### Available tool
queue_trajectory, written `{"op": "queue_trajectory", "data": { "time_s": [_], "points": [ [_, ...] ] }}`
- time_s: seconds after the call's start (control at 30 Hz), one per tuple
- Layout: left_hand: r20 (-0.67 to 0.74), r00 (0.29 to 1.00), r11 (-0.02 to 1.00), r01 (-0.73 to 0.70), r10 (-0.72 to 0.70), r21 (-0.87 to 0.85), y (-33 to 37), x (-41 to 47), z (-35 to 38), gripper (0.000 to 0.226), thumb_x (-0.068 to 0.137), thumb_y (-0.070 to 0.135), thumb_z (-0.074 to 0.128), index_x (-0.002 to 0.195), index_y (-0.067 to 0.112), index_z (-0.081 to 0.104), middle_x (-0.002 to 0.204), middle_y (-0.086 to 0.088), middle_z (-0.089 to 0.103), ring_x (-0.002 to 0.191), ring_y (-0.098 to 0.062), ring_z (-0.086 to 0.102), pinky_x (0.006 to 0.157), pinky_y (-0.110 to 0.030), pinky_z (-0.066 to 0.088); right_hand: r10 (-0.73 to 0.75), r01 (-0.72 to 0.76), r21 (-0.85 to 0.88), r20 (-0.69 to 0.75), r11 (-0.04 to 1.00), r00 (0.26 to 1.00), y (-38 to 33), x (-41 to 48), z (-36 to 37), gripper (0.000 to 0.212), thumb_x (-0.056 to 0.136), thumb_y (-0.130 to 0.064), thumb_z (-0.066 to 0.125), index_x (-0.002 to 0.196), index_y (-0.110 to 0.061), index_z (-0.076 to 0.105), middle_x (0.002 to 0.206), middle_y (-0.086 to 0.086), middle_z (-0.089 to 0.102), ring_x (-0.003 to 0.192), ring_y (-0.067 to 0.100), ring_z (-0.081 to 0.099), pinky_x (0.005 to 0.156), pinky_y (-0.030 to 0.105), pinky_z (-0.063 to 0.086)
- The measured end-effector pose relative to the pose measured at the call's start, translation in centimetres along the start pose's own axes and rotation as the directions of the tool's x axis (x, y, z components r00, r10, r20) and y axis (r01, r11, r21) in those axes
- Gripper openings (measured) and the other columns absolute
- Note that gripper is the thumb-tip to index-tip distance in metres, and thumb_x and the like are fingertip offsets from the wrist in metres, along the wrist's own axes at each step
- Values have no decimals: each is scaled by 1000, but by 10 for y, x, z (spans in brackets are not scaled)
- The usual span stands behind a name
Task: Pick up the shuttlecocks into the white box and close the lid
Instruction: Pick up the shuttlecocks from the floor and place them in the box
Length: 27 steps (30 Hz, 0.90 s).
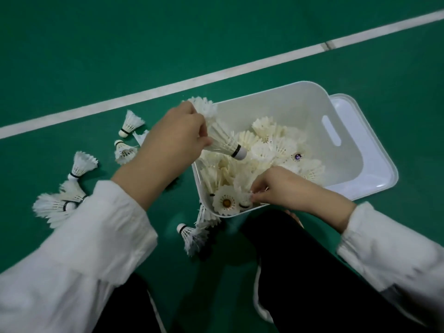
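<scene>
Shuttlecocks (271, 143) half fill the box (312, 92); left hand (173, 138) fingers grasp another shuttlecock (223, 140) above it, right hand (276, 186) fingers pinch one inside, several lie on the floor (96, 56), and the lid (374, 150) is still off.

No legible text. Only mark: small round purple sticker (298, 156) on cork end of shuttlecock (299, 159) inside white box (300, 104), in pile just below handle slot (331, 131) in box wall. Pale characters on sticker, too small and blurred to read.
</scene>
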<state>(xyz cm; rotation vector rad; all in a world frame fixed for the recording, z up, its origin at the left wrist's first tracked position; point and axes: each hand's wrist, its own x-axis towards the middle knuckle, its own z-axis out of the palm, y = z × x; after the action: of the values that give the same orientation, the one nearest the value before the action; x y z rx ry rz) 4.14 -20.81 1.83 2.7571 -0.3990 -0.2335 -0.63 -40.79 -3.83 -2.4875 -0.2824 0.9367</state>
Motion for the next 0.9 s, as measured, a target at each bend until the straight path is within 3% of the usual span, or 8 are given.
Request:
{"op": "queue_trajectory", "data": {
  "time_s": [0.2,0.3,0.4,0.47,0.5,0.63,0.73,0.9],
  "points": [
    [-37,999,1000,-6,6,-11,4,-10,6,19,86,28,60,90,10,62,102,-2,49,98,-20,47,77,-31,37,29,-22,-52,129,998,991,-4,7,9,32,82,-24,68,112,-16,67,112,4,68,101,17,59,75,17,35],
    [-70,998,1000,2,-3,-26,2,-15,9,18,86,28,61,88,10,62,102,-2,50,96,-20,48,77,-34,41,15,-23,68,126,997,992,-2,-3,-10,40,79,-27,71,117,-22,62,117,-6,62,104,10,55,84,21,37],
    [-89,996,1000,-3,1,-24,1,-17,10,18,85,29,62,88,11,63,99,-1,50,93,-20,49,72,-33,39,2,69,301,-228,951,974,-1,-16,-34,31,79,-27,71,109,-27,62,108,-10,64,89,8,58,80,27,49],
    [-107,994,999,-17,13,-37,4,-17,12,18,85,28,62,88,11,64,99,-1,51,93,-20,49,71,-34,41,-13,214,326,-523,921,852,-4,-19,-39,28,81,-22,70,107,-27,61,106,-9,62,78,7,59,74,19,48],
    [-120,993,998,-28,22,-49,7,-17,13,18,85,28,63,88,10,64,98,-2,52,93,-20,49,70,-35,42,-62,253,266,-565,930,823,-6,-18,-38,32,81,-21,69,110,-28,58,110,-11,58,75,6,58,71,14,45],
    [-146,986,995,-90,84,-36,16,-18,23,17,85,28,63,86,11,65,96,-2,52,92,-20,49,67,-32,38,-254,302,56,-411,952,876,-15,-1,-17,48,81,-23,69,124,-27,48,123,-15,45,73,3,56,70,13,42],
    [-161,980,993,-119,117,-2,17,-20,29,15,84,26,64,84,11,66,93,-2,52,90,-21,49,65,-30,34,-204,259,79,-419,963,885,-17,10,-9,54,82,-23,68,129,-24,40,116,-10,47,66,10,56,71,32,49],
    [-148,981,990,-136,128,-46,20,-24,36,17,85,28,62,85,11,65,92,-2,52,88,-19,48,67,-33,41,-160,179,7,-420,984,893,-17,12,-8,74,80,-37,67,138,-25,22,115,1,54,64,14,49,60,29,39]
  ]
}}
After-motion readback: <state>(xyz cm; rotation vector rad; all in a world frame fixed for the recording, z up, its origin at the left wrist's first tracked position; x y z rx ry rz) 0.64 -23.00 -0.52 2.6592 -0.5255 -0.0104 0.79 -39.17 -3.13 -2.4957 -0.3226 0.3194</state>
